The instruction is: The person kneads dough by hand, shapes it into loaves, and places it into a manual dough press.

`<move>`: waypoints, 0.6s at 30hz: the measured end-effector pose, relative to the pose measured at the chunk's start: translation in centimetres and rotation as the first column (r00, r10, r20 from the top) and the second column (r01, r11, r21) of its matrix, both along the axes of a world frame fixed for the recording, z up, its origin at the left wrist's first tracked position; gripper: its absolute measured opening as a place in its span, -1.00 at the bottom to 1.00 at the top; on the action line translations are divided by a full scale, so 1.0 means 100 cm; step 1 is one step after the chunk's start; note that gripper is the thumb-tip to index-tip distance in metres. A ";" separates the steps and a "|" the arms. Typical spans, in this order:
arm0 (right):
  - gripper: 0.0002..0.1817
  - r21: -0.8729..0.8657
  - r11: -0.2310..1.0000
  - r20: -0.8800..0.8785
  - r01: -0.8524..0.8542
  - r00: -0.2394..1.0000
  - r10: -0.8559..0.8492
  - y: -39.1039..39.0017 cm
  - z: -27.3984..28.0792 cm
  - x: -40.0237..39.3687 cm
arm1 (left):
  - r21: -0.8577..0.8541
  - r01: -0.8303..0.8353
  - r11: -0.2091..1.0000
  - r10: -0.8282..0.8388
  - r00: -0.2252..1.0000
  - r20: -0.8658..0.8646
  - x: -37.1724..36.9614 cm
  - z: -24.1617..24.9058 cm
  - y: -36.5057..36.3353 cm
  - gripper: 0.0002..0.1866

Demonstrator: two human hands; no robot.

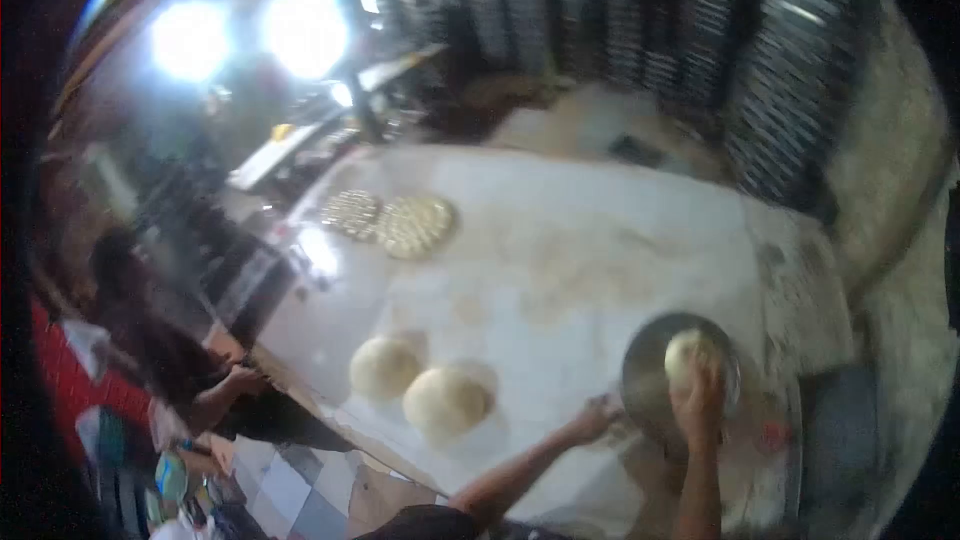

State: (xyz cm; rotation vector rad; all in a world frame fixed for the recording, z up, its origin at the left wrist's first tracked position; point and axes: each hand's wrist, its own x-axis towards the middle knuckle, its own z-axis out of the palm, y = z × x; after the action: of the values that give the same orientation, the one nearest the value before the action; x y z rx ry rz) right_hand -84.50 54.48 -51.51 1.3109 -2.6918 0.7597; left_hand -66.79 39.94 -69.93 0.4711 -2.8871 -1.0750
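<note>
On the right, a ball of dough (687, 352) sits over a dark round pan (648, 380), and my right hand (702, 390) grips it from the near side with curled fingers. My left hand (598, 420) is low beside the pan's left edge, over the table; motion blur smears its fingers. Two large, smooth mounds of dough, one (385, 368) slightly behind the other (445, 402), rest to the left of that hand.
The pale, flour-streaked table (500, 210) spreads out before me. Two clusters of small dough pieces (350, 212) (414, 226) lie at its far left. Another person (170, 340) stands by the left edge. Tall stacks of trays (790, 70) line the back.
</note>
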 end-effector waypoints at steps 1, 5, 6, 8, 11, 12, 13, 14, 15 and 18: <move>-0.17 0.108 0.993 -0.051 -0.051 0.997 0.057 0.000 -0.022 -0.006 | -0.079 0.041 0.996 -0.040 0.999 0.011 -0.022 0.003 -0.001 -0.52; -0.37 -0.004 0.997 0.121 0.076 0.990 -0.076 0.025 -0.050 0.008 | -0.041 -0.366 0.930 0.365 0.931 -0.030 -0.085 -0.050 0.005 -0.45; -0.44 -0.113 0.990 0.069 0.082 0.995 -0.074 0.048 -0.080 0.002 | 0.132 -0.465 0.875 0.461 0.885 0.057 -0.084 -0.024 0.013 -0.47; -0.54 -0.243 0.958 0.076 0.155 0.987 -0.141 0.069 -0.096 -0.002 | 0.422 -0.626 0.655 0.581 0.775 0.249 -0.075 0.079 0.015 -0.51; -0.62 -0.219 0.938 0.190 0.267 0.955 -0.227 0.097 -0.092 0.013 | 0.559 -0.557 0.614 0.538 0.814 0.219 -0.068 0.059 0.007 -0.53; -0.62 -0.190 0.954 0.168 0.231 0.965 -0.200 0.109 -0.104 0.007 | 0.598 -0.567 0.567 0.501 0.813 0.296 -0.062 0.083 0.005 -0.45; -0.62 -0.158 0.969 0.142 0.192 0.975 -0.171 0.116 -0.103 0.004 | 0.601 -0.583 0.547 0.556 0.790 0.259 -0.050 0.085 0.009 -0.44; -0.62 -0.134 0.975 0.175 0.177 0.973 -0.153 0.118 -0.101 0.003 | 0.606 -0.596 0.526 0.611 0.761 0.218 -0.040 0.086 0.011 -0.44; -0.62 -0.111 0.981 0.206 0.162 0.969 -0.137 0.113 -0.088 0.006 | 0.614 -0.607 0.505 0.662 0.729 0.176 -0.027 0.086 0.012 -0.43; -0.58 -0.091 0.992 0.220 0.084 0.973 -0.062 0.102 -0.057 0.012 | 0.142 -0.480 0.866 0.496 0.860 -0.117 0.040 0.029 0.000 -0.55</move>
State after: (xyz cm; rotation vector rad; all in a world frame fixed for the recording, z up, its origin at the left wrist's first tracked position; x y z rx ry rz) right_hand -83.33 64.69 -57.20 1.1619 -2.8038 1.0726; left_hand -62.80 39.89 -67.06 1.0137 -2.3819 -1.1145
